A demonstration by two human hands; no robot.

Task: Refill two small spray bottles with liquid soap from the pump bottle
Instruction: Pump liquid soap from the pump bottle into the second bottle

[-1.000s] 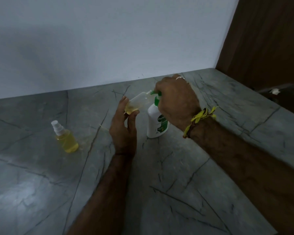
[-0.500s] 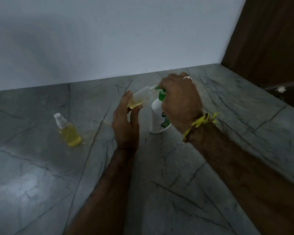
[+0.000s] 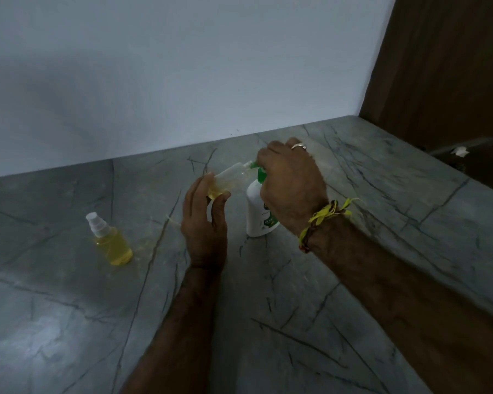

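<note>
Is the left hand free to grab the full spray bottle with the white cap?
Probably not yet: the left hand holds the tilted small bottle at the pump. The counter toward the capped spray bottle looks bare.

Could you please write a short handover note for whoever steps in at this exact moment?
Left hand holds the uncapped spray bottle, tilted, mouth at the pump spout; only a little yellow soap sits at its bottom.
Right hand rests on the green pump head of the white pump bottle, which stands on the grey stone counter.
Done: the capped spray bottle stands at the left, filled with yellow soap.
Left: keep pumping until the held bottle is full, then cap it. Its cap is not clearly in view.
</note>
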